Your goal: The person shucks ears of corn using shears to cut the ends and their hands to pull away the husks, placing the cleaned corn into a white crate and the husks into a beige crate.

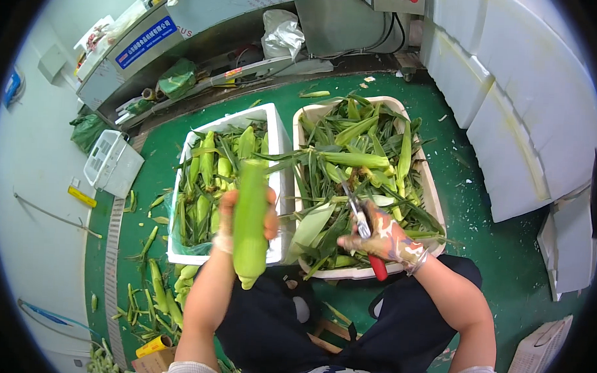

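Observation:
My left hand (pixel 226 213), in a glove, grips an upright green ear of corn in its husk (pixel 250 224) above the left tub. My right hand (pixel 385 242), in a camouflage-patterned glove, holds metal cutting shears (pixel 362 221) with a red handle, their blades pointing up and away over the right tub. The white foam box (pixel 175 241) at left holds many husked ears and leaves. The beige plastic tub (pixel 433 191) at right is heaped with loose leaves and several ears. Some fingers of both hands are hidden behind what they hold.
Corn ears and scraps (pixel 157 287) litter the green floor at left. A white crate (pixel 112 163) stands by the left wall. A steel machine (pixel 324 23) spans the back. Large white foam boxes (pixel 510 148) are stacked along the right. My knees are below the tubs.

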Tool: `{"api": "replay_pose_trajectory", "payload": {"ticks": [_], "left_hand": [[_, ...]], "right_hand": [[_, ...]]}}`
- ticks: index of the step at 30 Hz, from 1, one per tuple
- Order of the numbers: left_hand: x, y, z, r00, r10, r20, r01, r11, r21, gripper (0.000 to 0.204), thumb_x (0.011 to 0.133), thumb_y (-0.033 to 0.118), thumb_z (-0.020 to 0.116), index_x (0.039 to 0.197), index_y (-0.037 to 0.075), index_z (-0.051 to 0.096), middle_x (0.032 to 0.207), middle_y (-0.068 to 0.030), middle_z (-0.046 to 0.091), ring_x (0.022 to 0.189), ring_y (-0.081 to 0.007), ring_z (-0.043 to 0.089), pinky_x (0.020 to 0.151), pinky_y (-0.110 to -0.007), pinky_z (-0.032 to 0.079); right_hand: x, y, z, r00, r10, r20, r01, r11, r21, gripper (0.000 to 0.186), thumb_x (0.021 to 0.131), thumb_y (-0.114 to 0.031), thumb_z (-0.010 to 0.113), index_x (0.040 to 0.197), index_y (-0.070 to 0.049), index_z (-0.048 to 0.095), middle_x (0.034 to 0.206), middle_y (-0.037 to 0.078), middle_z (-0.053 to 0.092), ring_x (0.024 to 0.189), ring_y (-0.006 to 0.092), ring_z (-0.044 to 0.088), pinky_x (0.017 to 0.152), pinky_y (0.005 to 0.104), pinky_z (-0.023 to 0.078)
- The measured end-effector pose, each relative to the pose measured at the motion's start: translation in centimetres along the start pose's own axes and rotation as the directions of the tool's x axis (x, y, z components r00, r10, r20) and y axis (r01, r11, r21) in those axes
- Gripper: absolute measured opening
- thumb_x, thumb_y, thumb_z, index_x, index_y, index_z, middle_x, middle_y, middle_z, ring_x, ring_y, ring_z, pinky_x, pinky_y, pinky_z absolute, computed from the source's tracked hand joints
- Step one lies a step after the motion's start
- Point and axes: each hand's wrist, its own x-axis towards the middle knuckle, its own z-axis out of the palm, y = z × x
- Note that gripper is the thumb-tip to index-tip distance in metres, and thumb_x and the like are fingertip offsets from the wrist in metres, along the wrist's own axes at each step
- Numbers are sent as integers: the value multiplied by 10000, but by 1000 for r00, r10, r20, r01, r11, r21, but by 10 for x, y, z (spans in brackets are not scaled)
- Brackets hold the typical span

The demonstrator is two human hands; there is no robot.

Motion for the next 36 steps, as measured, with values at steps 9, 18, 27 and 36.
{"api": "replay_pose_trajectory", "payload": {"ticks": [9, 18, 27, 36], "left_hand": [[-232, 97, -293, 270, 485, -832, 561, 623, 545, 547, 931, 443, 515, 1212, -22, 574, 1248, -133, 578, 1089, -195, 557, 926, -314, 427], [-380, -15, -420, -90, 666, -741, 967, 236, 95, 468, 857, 344, 624, 1059, -72, 555, 941, -273, 636, 892, -438, 601, 777, -448, 476], [-273, -45, -340, 134, 610, -781, 972, 72, 223, 336, 812, 203, 652, 1059, -15, 586, 984, -229, 649, 921, -364, 631, 790, -395, 494], [-133, 36, -266, 276, 924, -266, 779, -53, 624, 170, 789, -34, 597, 952, 6, 629, 933, -146, 641, 857, -305, 634, 757, -367, 506]], "right_hand": [[31, 86, -27, 933, -331, -145, 74, 570, -819, 676, 629, -368, 729, 1137, 14, 499, 1232, 257, 429, 1153, 407, 404, 964, 524, 329], [197, 176, -21, 868, -482, 121, 244, 200, -949, 532, 670, -425, 661, 1058, -67, 594, 1229, 247, 475, 1167, 417, 431, 1019, 587, 256], [409, 339, -88, 972, -214, -99, -55, 204, -977, 446, 898, -153, 482, 1340, -99, 460, 1342, 186, 474, 1141, 324, 523, 880, 440, 443], [480, 340, -39, 997, 5, -79, -78, 263, -962, 422, 851, -212, 541, 1242, -63, 487, 1294, 219, 491, 1166, 343, 503, 940, 444, 421]]}}
